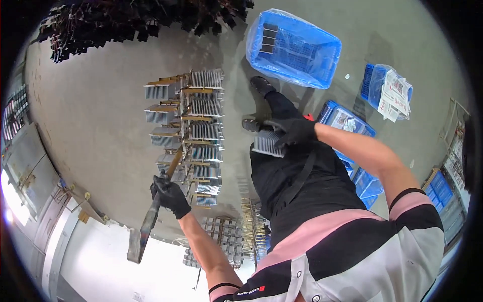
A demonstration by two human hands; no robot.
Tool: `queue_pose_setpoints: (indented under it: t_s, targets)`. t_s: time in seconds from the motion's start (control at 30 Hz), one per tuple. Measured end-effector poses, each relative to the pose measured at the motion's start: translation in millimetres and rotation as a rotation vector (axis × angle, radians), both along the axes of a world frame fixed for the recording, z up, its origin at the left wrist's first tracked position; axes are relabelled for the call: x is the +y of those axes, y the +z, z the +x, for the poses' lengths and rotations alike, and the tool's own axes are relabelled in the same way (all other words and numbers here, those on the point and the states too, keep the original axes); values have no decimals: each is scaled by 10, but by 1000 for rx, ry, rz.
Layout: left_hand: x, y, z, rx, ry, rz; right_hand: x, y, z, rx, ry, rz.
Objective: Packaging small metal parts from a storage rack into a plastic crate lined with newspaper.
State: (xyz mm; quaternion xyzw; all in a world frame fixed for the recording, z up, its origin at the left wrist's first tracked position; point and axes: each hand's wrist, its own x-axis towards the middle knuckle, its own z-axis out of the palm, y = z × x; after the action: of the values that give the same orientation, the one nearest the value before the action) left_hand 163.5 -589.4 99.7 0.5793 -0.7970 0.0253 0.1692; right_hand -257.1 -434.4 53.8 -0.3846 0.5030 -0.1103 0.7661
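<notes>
My left hand [170,195], in a black glove, is closed around a flat metal bar [149,221] with a hooked end. The bar runs up to a hanging rack [184,108] and looks joined to it. Both sides of the rack bear several silver finned heat sinks [205,107], their fins lying parallel. My right hand [291,133], also black-gloved, grips another finned heat sink [267,143] in front of my dark apron, apart from the rack. The glove covers part of that piece.
A blue plastic-lined crate [302,50] with several dark flat pieces [269,38] stands at the top. More blue crates [347,121] sit to the right, one with printed paper [395,95]. Dark hanging parts [141,22] fill the upper left. Another loaded rack [221,236] is below.
</notes>
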Motion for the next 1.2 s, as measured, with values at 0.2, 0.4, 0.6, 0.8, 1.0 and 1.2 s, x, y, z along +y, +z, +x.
queue_pose_setpoints:
  t_s: [0.2, 0.4, 0.6, 0.8, 1.0, 1.2]
  targets:
    - [332, 5, 187, 285, 218, 171, 457, -575, 530, 56, 212, -282]
    - [-33, 287, 213, 62, 59, 147, 99, 342, 786, 375, 488, -347]
    - [-73, 332, -40, 353, -15, 181, 567, 533, 1285, 335, 279, -548]
    - [-189, 437, -58, 413, -100, 215, 846, 593, 1546, 390, 88, -696]
    - [-10, 559, 123, 832, 211, 592, 803, 886, 1485, 571, -59, -505]
    - [1241, 544, -109, 574, -101, 893, 1126, 525, 1297, 475, -644, -425]
